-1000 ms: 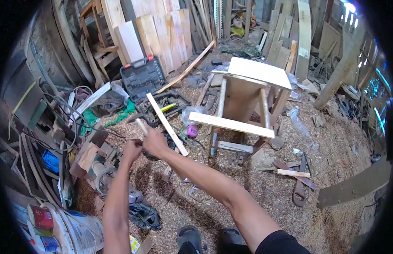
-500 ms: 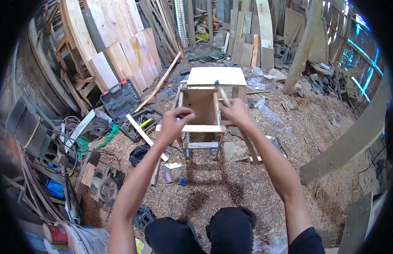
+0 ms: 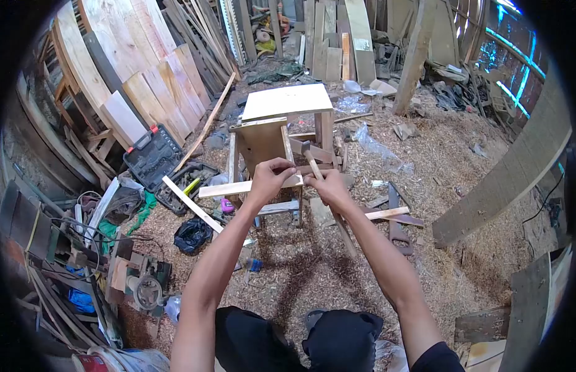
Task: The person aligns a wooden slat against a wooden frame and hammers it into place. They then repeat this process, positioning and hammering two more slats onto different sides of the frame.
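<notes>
A small wooden frame (image 3: 232, 162) stands in front of me, with a light strip of wood (image 3: 229, 189) lying across its near end. My left hand (image 3: 270, 180) is over the strip near its right end, thumb and fingers pinched together; what is between them is too small to make out. In my right hand (image 3: 330, 189) is a hammer (image 3: 311, 158), its head up and its handle running down to the right. The fingertips of both hands are close together at the strip's right end.
Behind the frame is a white-topped piece (image 3: 288, 101). An open tool case (image 3: 154, 158) lies at the left, near a black bag (image 3: 193, 235). A saw (image 3: 396, 229) rests on the shavings at the right. Boards (image 3: 157, 93) lean at the back left.
The view has shifted, so the scene sits further left. My hands have come closer together at the strip's right end, and the hammer has moved down beside it.
</notes>
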### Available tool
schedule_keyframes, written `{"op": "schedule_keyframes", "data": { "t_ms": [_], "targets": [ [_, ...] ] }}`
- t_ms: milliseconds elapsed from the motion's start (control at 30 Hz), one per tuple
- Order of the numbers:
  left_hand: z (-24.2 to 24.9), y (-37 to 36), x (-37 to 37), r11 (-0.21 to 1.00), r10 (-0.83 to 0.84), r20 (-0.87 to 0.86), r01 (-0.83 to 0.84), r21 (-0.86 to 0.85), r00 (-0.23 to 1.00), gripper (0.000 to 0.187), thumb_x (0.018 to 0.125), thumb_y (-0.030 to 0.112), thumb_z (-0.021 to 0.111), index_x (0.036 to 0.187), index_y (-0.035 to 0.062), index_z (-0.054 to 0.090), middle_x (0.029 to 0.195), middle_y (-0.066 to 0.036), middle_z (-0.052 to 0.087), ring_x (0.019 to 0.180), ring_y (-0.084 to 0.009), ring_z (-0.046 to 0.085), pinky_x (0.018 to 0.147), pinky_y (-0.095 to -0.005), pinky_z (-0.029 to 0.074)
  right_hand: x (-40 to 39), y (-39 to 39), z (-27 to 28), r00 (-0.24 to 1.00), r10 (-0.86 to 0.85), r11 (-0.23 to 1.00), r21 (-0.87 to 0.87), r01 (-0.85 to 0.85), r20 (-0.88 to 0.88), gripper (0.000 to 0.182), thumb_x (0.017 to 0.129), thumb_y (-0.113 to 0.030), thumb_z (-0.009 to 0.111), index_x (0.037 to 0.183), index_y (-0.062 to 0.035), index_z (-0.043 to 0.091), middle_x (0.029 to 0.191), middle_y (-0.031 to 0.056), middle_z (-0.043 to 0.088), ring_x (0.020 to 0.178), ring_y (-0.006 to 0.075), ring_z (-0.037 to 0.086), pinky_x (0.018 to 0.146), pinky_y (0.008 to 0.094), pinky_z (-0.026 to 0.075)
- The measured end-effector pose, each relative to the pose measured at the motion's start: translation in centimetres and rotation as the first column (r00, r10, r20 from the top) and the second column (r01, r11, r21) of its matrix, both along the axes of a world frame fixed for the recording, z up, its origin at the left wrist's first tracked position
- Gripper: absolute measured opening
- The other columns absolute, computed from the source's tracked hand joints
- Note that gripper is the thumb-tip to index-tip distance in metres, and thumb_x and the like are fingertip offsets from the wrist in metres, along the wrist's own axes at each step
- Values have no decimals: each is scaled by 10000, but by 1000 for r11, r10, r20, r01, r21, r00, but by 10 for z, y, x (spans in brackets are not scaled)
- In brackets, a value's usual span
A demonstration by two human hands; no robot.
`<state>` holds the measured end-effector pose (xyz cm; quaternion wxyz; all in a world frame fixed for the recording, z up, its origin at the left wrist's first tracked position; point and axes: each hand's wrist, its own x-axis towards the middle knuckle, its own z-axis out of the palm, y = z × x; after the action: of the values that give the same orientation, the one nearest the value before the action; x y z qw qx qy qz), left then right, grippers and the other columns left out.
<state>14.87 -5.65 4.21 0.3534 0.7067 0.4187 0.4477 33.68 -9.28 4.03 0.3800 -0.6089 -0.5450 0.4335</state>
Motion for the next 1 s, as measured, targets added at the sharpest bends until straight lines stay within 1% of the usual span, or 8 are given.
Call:
{"op": "schedule_keyframes", "data": {
  "t_ms": [100, 167, 233, 300, 367, 567, 633, 1000],
  "targets": [
    [2, -1, -2, 1000, 23, -19, -23, -11, 1000, 193, 823, 121, 726, 958, -15, 703, 848, -69, 711, 774, -95, 636, 703, -249, 503, -1, 3, -6, 998, 54, 997, 60, -56, 29, 249, 795, -233, 703, 929, -24, 726, 662, 93, 657, 568, 157, 596, 563, 316, 468],
    [2, -2, -4, 999, 31, -35, -31, -11, 999, 199, 822, 130, 724, 956, -15, 703, 841, -75, 711, 770, -104, 637, 705, -261, 504, 1, 4, -5, 996, 87, 996, -30, -86, 14, 257, 786, -203, 705, 979, -34, 725, 699, 85, 672, 617, 156, 610, 608, 320, 477],
    [4, -4, -5, 999, 42, -46, -42, -2, 998, 200, 819, 133, 723, 957, -12, 704, 835, -80, 712, 767, -110, 639, 710, -270, 506, 1, 6, -10, 988, 145, 971, 184, -152, 53, 296, 766, -190, 720, 1024, -46, 720, 743, 83, 686, 647, 168, 619, 637, 319, 487],
    [3, -3, -6, 999, 43, -89, -42, 8, 995, 192, 821, 128, 715, 954, -9, 704, 829, -87, 712, 761, -111, 638, 711, -271, 504, 3, 5, -7, 982, 160, 973, 155, -174, 101, 320, 757, -185, 725, 1043, -44, 710, 782, 119, 697, 694, 191, 643, 674, 332, 498],
    [-1, -1, -7, 1000, 15, -55, -14, 25, 998, 181, 819, 114, 707, 954, -7, 705, 831, -93, 713, 750, -113, 639, 703, -276, 503, 0, 0, -4, 958, 103, 955, 244, -171, 268, 325, 754, -185, 724, 1046, -42, 702, 781, 148, 694, 706, 209, 661, 686, 350, 504],
    [2, 0, -8, 998, 37, -85, -33, 44, 996, 167, 817, 102, 697, 940, -11, 706, 819, -101, 711, 741, -117, 637, 695, -276, 501, -7, 4, -16, 961, 61, 932, 330, -152, 269, 303, 754, -177, 724, 1017, -29, 698, 829, 190, 693, 746, 304, 678, 714, 388, 512],
    [-1, -1, -9, 999, 41, -111, -37, 40, 993, 168, 816, 108, 700, 936, -9, 708, 820, -103, 711, 744, -112, 637, 694, -274, 501, -7, 0, -18, 953, 59, 868, 456, -196, 298, 330, 751, -179, 728, 1041, -26, 689, 879, 195, 690, 798, 308, 680, 742, 386, 512],
    [-3, 1, -7, 999, 18, -87, -14, 42, 996, 202, 791, 128, 723, 956, 10, 722, 792, -120, 709, 724, -144, 657, 688, -304, 507, -14, 4, -15, 938, 33, 865, 460, -199, 345, 360, 709, -104, 781, 1042, -12, 681, 942, 207, 677, 872, 349, 662, 776, 397, 511]
  ]
}}
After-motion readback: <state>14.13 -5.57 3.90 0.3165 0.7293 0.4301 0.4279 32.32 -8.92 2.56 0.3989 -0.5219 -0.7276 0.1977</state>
